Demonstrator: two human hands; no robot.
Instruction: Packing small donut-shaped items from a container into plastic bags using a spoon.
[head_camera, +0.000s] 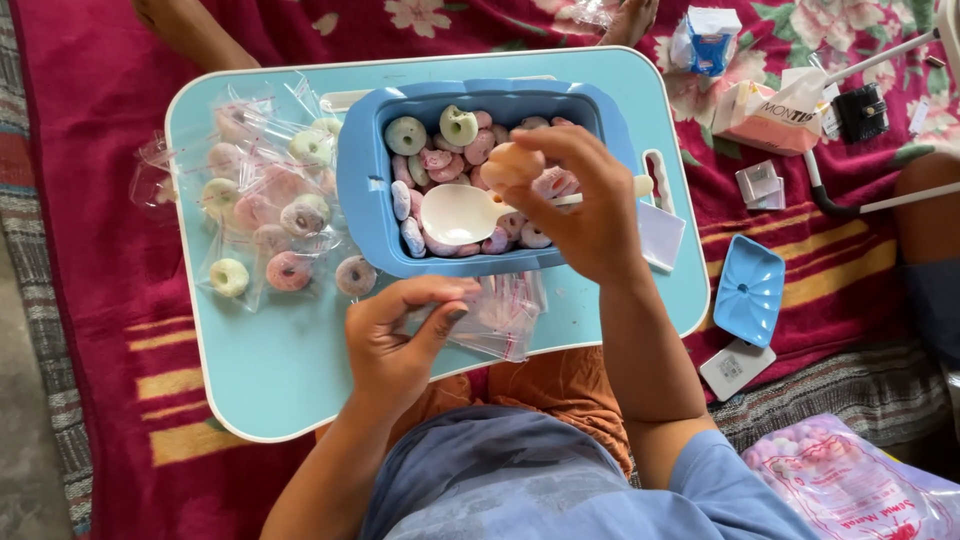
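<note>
My right hand (585, 200) hovers over a blue tub (362, 180) full of pink, green and white sugared rings. It holds a white plastic spoon (455, 213) by the handle, and a peach-coloured ring (512, 163) sits at its fingertips. My left hand (400, 340) rests at the tub's near edge, fingers pinched on a clear little bag from a stack of empty bags (500, 315). Both hands are over a light blue lap tray (270, 370).
Several bagged rings (270, 215) lie on the tray's left half. On the red flowered blanket to the right lie a blue lid (750, 290), small white boxes, a tissue pack (775, 115) and a big bag of rings (850, 485). Someone's feet show at the top edge.
</note>
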